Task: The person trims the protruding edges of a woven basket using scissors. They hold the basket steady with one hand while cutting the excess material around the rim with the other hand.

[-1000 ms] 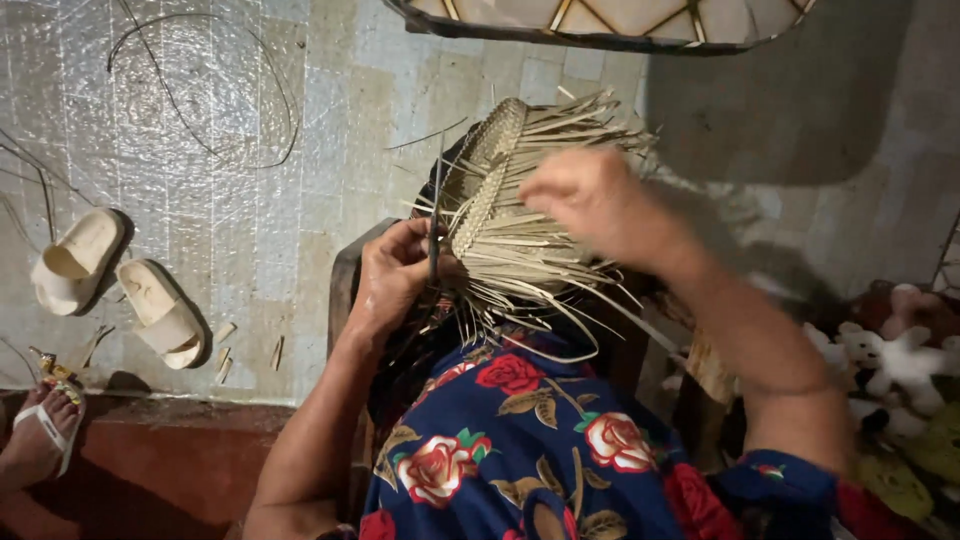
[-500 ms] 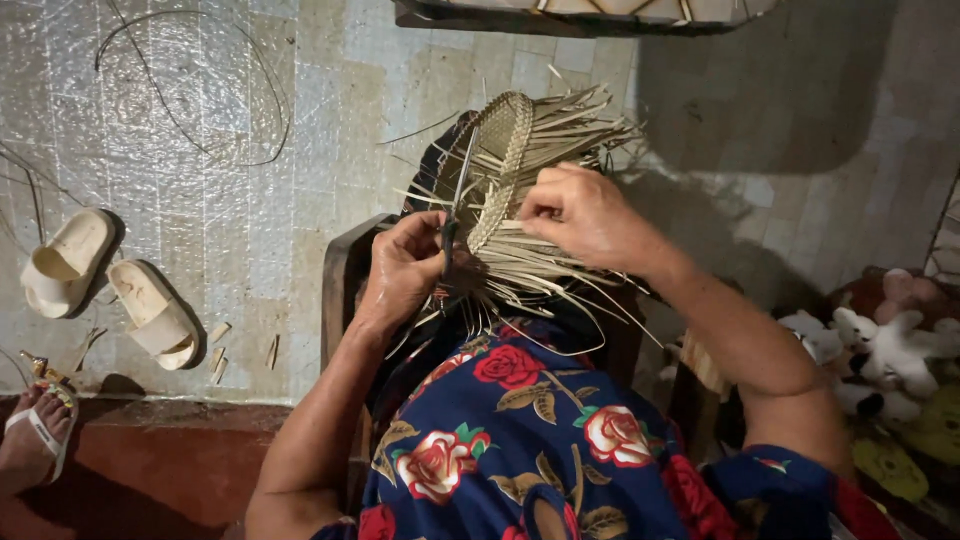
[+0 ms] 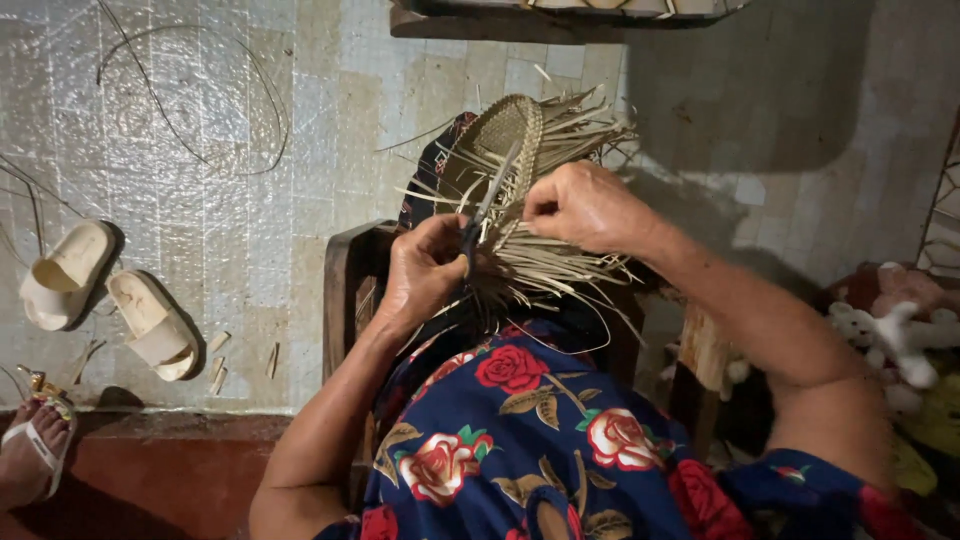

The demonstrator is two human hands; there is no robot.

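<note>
A half-woven straw piece (image 3: 520, 130) with many loose strands sticking out rests on my lap, over a blue dress with red roses. My left hand (image 3: 425, 270) grips a pair of scissors (image 3: 487, 205) whose blades point up across the weave. My right hand (image 3: 585, 205) pinches the straw strands at the right side of the piece, just beside the scissor blades. Cut and loose strands fan out below both hands.
I sit on a dark wooden stool (image 3: 345, 290). Two pale sandals (image 3: 110, 295) lie on the tiled floor at left, with thin loose strands (image 3: 190, 90) nearby. Another person's sandalled foot (image 3: 35, 445) is at the lower left. Soft toys (image 3: 895, 320) lie at right.
The woven piece has turned a little and the scissors have come up, their blades now lying across the weave. My right hand has shifted down onto the strands beside the blades.
</note>
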